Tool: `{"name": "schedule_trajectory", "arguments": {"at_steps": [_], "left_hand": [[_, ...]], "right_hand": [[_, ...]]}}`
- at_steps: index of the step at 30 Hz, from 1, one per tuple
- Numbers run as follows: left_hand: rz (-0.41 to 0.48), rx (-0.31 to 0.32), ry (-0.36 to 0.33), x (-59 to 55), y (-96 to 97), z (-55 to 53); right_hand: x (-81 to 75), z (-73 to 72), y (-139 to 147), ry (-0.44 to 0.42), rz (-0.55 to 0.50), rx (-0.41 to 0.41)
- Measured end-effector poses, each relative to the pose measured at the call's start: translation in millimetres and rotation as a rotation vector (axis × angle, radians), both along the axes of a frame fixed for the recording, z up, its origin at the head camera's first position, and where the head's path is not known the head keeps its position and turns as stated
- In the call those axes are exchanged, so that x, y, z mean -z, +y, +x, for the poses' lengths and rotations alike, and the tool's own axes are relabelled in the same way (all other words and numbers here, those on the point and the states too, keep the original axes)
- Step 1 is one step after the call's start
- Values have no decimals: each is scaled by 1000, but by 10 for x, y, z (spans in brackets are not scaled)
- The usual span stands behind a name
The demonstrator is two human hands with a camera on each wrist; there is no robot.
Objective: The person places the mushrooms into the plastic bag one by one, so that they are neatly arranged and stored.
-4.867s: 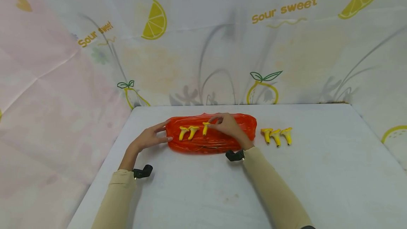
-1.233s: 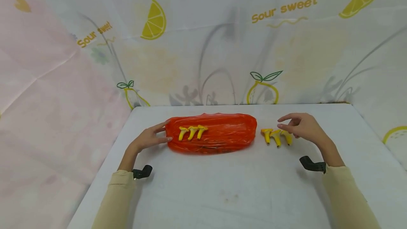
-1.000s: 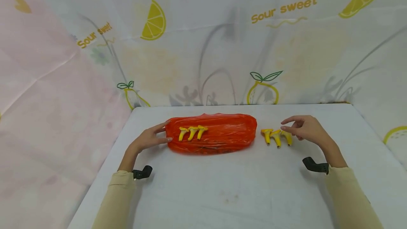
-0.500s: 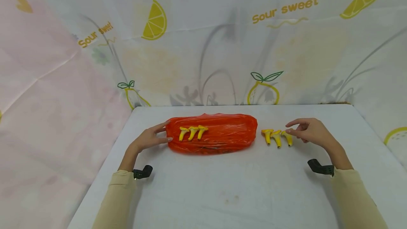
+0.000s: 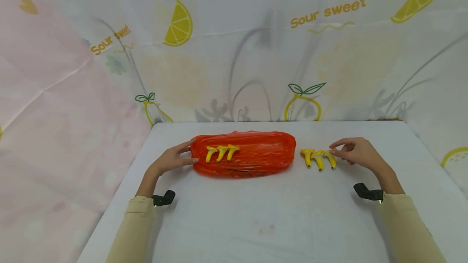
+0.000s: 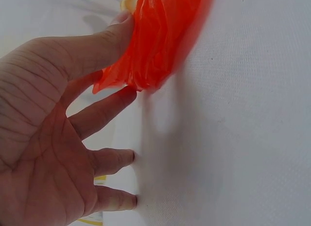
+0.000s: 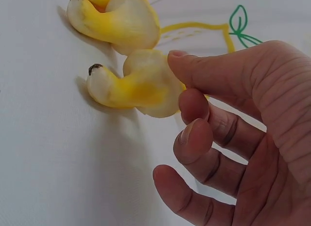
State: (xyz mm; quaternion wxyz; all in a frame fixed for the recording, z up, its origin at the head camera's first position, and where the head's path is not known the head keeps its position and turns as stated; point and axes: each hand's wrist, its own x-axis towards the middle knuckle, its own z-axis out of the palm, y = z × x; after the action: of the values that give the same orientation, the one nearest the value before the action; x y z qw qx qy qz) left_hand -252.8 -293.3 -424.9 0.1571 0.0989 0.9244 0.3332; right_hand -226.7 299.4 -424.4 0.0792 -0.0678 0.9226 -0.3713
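An oblong red plastic-wrapped bundle (image 5: 256,155) lies across the table, three yellow chanterelle mushrooms (image 5: 220,153) in a row on its left part. My left hand (image 5: 171,159) rests at the bundle's left end with spread fingers; in the left wrist view the thumb (image 6: 104,46) and a fingertip touch the red plastic (image 6: 160,36). Right of the bundle, three more chanterelles stand side by side on the cloth. At the rightmost chanterelle (image 7: 141,85), my right hand (image 5: 356,151) pinches the cap's edge, its index finger partly hidden behind the thumb; the other fingers curl loosely.
A white cloth covers the table (image 5: 263,214). Behind it rises a pale printed curtain (image 5: 234,52) with lemon drawings, and a pinkish one (image 5: 55,113) hangs at the left. Small black cameras are strapped to both wrists.
Three chanterelles now lie close together on the bundle; the third was being placed earlier. My right hand has moved right and down onto the rightmost chanterelle's cap. The left hand stays put.
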Motion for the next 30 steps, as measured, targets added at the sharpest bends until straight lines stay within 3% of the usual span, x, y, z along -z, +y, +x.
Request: {"name": "schedule_trajectory", "arguments": {"at_steps": [30], "left_hand": [[-13, -6, -10, 0, 9, 8]], "right_hand": [[55, -26, 79, -2, 60, -20]]}}
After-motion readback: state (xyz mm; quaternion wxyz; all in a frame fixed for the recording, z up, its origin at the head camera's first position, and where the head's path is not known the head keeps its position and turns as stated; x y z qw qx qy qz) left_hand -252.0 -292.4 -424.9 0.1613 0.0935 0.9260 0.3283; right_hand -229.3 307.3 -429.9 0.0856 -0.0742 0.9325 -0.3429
